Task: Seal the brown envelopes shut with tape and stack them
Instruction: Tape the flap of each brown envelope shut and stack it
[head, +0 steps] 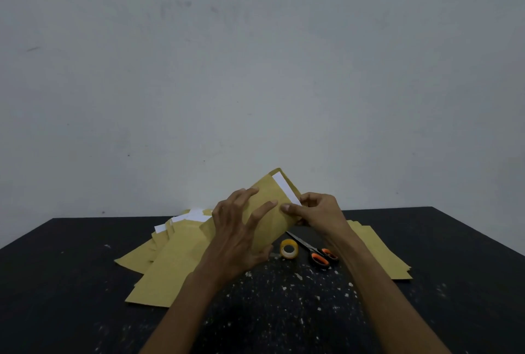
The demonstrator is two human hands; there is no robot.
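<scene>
I hold one brown envelope (272, 200) tilted up above the table, its white adhesive strip (285, 187) showing along the open flap at the top right. My left hand (241, 228) grips its lower left part, thumb underneath and fingers spread over the front. My right hand (315, 210) pinches the right edge just below the white strip. A roll of clear tape (289, 249) stands on the table under the envelope. To the left lies a loose pile of brown envelopes (170, 257) with white strips showing at their far ends.
Orange-handled scissors (315, 253) lie right of the tape roll. More brown envelopes (380, 251) lie flat at the right, partly hidden by my right forearm. The black table (56, 282) is speckled with white flecks and ends at a grey wall (255, 69).
</scene>
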